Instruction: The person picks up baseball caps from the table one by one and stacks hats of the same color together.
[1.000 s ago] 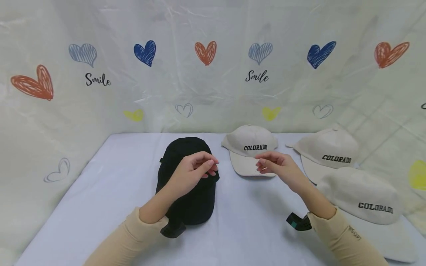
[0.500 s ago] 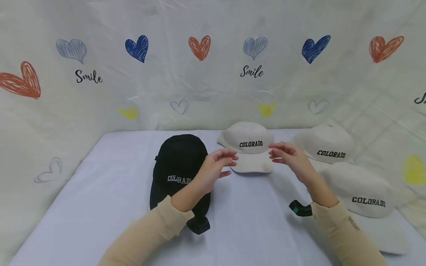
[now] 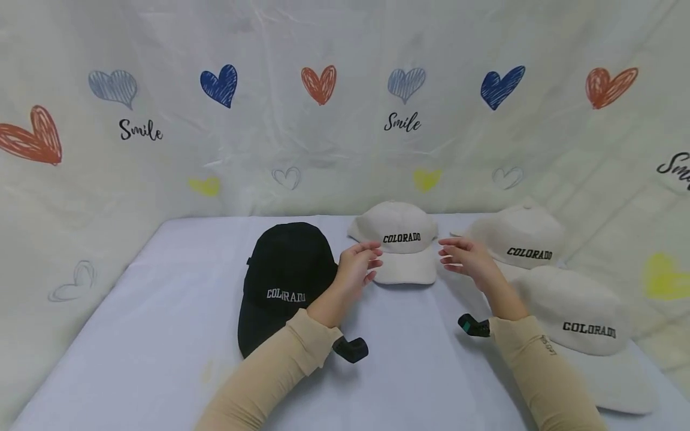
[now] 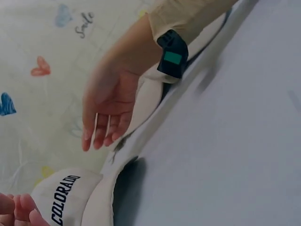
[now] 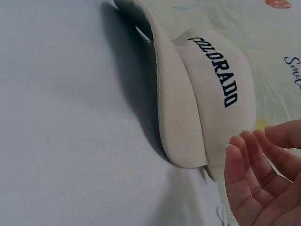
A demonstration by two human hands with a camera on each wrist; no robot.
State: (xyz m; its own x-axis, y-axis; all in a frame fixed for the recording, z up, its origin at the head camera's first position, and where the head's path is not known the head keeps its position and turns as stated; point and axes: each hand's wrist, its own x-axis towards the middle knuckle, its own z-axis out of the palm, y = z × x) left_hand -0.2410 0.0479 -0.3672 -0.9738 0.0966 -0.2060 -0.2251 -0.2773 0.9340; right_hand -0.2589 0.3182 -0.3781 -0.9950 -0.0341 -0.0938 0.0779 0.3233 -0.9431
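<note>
A white baseball cap (image 3: 401, 263) with COLORADO lettering lies at the back middle of the table, its brim toward me. My left hand (image 3: 353, 272) is by the left edge of the brim, fingers loosely bent and holding nothing. Opposite it, just beyond the brim's right edge, my right hand (image 3: 474, 263) hovers with relaxed fingers. In the left wrist view, the left fingertips (image 4: 23, 207) show at the lower left beside the cap (image 4: 70, 197). The right wrist view has the right hand (image 5: 268, 183) near the end of the cap's brim (image 5: 181, 117).
To the left lies a black cap (image 3: 288, 257) with white COLORADO lettering, partly behind the left forearm. Two more white caps, one farther back (image 3: 520, 230) and one nearer (image 3: 579, 305), lie along the right side. A heart-printed curtain (image 3: 345, 137) hangs behind the white tabletop (image 3: 162, 317).
The left hand has moved right, from over the black cap to the middle white cap's left side. The right hand has shifted from over that brim to its right side.
</note>
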